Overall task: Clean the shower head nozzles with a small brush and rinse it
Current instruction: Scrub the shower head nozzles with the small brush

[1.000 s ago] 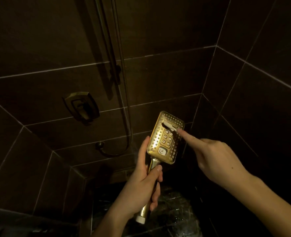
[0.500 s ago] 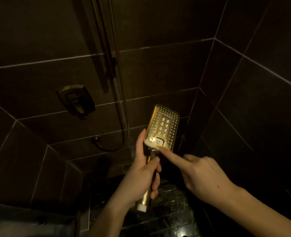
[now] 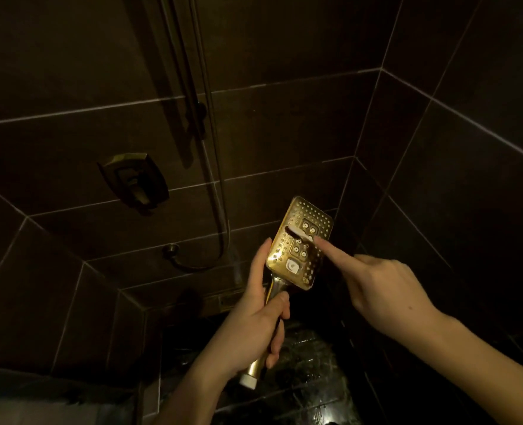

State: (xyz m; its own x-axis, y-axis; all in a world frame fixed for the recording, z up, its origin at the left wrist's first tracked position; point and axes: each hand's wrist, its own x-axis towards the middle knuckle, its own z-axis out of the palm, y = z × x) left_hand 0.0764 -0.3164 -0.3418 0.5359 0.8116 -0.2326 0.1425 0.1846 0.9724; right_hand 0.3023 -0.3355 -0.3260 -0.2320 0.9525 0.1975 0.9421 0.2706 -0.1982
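Shower head [image 3: 300, 243] being held up in front of dark tiled walls [image 3: 284, 127], its nozzle face tilting toward the camera.

Left of it, a wall valve handle [image 3: 134, 179] and a hose [image 3: 214, 185] are hanging on the tiles. The left hand [image 3: 254, 329] is gripping the shower head's handle below the face. The right hand [image 3: 386, 289], index finger extended, is pressing a small white brush [image 3: 298, 233] across the face's nozzles, other fingers curling.
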